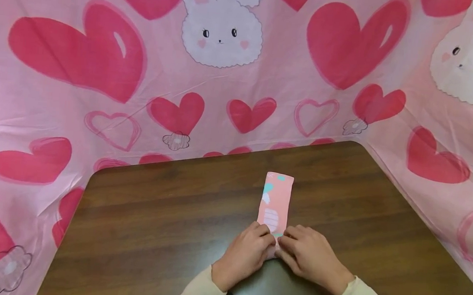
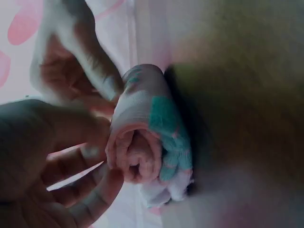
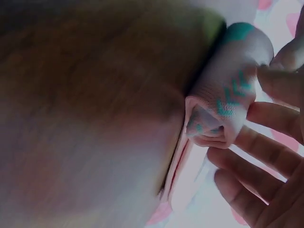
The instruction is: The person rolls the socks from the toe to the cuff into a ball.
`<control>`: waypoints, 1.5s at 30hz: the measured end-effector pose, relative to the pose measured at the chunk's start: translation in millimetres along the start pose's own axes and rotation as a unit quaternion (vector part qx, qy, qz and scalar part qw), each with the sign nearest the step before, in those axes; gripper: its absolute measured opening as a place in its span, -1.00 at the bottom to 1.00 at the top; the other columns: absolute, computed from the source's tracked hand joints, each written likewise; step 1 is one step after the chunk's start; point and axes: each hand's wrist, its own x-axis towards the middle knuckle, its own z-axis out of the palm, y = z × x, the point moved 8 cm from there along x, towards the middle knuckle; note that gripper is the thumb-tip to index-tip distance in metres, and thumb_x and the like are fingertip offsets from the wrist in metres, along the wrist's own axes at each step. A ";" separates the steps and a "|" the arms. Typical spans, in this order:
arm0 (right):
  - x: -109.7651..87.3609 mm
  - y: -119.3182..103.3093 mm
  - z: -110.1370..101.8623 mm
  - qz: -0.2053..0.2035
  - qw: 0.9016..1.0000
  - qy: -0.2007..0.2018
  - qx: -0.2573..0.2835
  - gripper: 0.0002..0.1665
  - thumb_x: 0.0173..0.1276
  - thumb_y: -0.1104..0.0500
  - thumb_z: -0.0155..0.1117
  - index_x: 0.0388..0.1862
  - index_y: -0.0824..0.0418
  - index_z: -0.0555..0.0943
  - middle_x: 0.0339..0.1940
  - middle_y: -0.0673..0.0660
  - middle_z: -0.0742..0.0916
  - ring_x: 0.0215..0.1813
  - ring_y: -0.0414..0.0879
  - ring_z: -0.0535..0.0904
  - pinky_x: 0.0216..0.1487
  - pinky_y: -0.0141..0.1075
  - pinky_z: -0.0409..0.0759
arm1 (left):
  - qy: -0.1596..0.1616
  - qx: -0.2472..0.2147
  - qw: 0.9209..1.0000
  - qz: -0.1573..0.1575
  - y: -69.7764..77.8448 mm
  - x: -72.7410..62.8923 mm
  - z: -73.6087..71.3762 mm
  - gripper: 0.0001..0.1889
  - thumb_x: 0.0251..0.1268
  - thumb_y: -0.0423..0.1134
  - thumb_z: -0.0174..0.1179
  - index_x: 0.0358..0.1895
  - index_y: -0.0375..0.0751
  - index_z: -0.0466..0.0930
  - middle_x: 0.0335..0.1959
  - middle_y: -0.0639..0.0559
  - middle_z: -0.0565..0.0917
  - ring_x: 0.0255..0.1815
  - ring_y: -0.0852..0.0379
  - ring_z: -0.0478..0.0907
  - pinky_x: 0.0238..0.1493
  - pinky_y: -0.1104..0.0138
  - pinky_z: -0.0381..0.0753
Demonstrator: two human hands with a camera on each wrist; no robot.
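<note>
Matt knitted cloth roll [image 2: 147,121], smooth, faintly glossy wood-grain table [image 1: 156,215], creased fabric backdrop [image 1: 216,83].

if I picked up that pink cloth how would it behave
The cloth is probably floppy: its far end looks thin and flat. The roll would likely loosen if released, since no fastening shows, and should squash, its coiled layers looking soft.

Head view, clock from centre: pink cloth [image 1: 216,83] walls run 8 through 12 to 4, creased in spots. Prints: bunny [image 1: 222,40] at 12, second bunny [image 1: 461,68] at 2, big red heart [image 1: 81,56] at 10. Brown wood-grain table [image 1: 143,223] toward 6, rounded corners at 9 and 3. Soft sheen [image 1: 285,292] on it at 5. Wrist views dimmer, blurry.
</note>
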 end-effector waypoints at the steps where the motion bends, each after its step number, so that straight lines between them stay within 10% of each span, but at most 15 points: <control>1: -0.8 -1.7 0.2 -0.006 1.000 -0.008 -0.006 -0.75 0.12 -0.03 0.56 -0.34 0.04 0.69 -0.37 -0.08 0.59 -0.36 -0.15 0.52 -0.26 -0.16 0.62 | -0.006 0.005 1.000 0.006 1.2 -0.2 0.0 -0.92 0.14 -0.30 0.41 -0.37 -0.05 0.69 -0.34 0.15 0.53 -0.28 0.19 0.45 -0.29 0.45 0.53; 15: 2.2 -5.4 12.0 -0.030 0.998 -0.043 -0.041 -0.41 -0.27 -0.16 0.69 -0.42 0.09 0.54 -0.45 -0.04 0.55 -0.44 -0.10 0.53 -0.42 -0.19 0.56 | -0.108 0.137 0.984 0.029 2.5 5.8 16.8 -0.45 -0.35 0.04 0.70 -0.27 -0.09 0.63 -0.33 0.13 0.55 -0.30 0.17 0.47 -0.42 0.45 0.55; 45: 2.1 4.5 14.4 0.034 0.999 -0.011 0.031 -0.74 -0.05 0.15 0.45 -0.47 0.06 0.50 -0.53 -0.18 0.44 -0.54 -0.32 0.27 -0.59 -0.38 0.35 | -0.047 0.151 0.987 0.014 -0.5 4.9 17.8 -0.65 -0.31 -0.23 0.51 -0.41 -0.14 0.53 -0.46 0.05 0.48 -0.43 0.14 0.47 -0.48 0.40 0.52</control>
